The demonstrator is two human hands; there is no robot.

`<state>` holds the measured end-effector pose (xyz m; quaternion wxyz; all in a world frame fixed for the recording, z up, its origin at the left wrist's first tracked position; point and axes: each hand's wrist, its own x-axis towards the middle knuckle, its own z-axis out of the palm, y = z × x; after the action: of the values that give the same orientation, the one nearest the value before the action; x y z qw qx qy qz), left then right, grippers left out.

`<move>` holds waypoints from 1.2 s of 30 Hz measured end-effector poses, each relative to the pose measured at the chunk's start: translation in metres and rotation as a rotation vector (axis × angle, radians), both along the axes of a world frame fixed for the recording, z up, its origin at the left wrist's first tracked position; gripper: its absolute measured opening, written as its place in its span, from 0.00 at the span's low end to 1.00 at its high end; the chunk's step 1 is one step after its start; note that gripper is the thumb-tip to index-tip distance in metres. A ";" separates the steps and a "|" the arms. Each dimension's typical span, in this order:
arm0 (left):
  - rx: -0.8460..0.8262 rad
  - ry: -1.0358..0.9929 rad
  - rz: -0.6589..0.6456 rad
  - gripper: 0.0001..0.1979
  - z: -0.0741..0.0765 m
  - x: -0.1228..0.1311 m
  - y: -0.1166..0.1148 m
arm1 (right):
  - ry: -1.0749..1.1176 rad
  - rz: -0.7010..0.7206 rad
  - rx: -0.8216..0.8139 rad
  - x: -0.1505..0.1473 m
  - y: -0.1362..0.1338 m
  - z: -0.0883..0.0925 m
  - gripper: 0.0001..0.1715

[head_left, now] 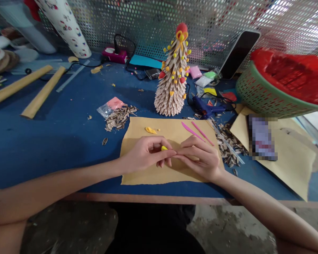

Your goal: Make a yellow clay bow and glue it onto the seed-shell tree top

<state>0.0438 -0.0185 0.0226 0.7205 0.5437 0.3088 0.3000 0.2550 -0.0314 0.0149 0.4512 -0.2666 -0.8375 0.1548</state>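
Note:
Above a brown paper sheet (140, 176), my left hand (148, 153) is closed on a small yellow piece of clay (164, 148). My right hand (200, 157) is closed too, its fingertips pinched together against the left fingertips; what they pinch is too small to make out. On the paper beyond my hands lie an orange-yellow clay lump (150, 130) and two pink tools (192, 132). Behind the paper stands a cone-shaped tree of seed shells (170, 93), with yellow, orange and red balls on it and a red top.
Sunflower seed shells (118, 118) lie left and right of the paper. A blue glue gun (205, 107), clay packets (195, 72), a propped phone (238, 54) and a green basket (267, 93) stand right. Cardboard tubes (43, 93) lie left; a perforated metal panel (145, 24) rises behind.

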 end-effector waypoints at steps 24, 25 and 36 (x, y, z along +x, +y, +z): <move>0.146 0.069 0.050 0.06 -0.001 -0.002 -0.002 | 0.043 -0.153 -0.082 -0.004 0.000 0.003 0.07; 0.163 0.076 0.050 0.07 -0.002 -0.002 -0.002 | 0.060 -0.174 -0.103 -0.004 0.001 0.003 0.07; 0.523 0.272 0.064 0.08 -0.010 -0.006 -0.007 | 0.400 -0.304 -0.665 0.002 0.009 -0.006 0.06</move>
<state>0.0376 -0.0250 0.0131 0.4982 0.7361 0.3317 0.3161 0.2569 -0.0226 0.0093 0.5120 -0.4831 -0.5890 0.3970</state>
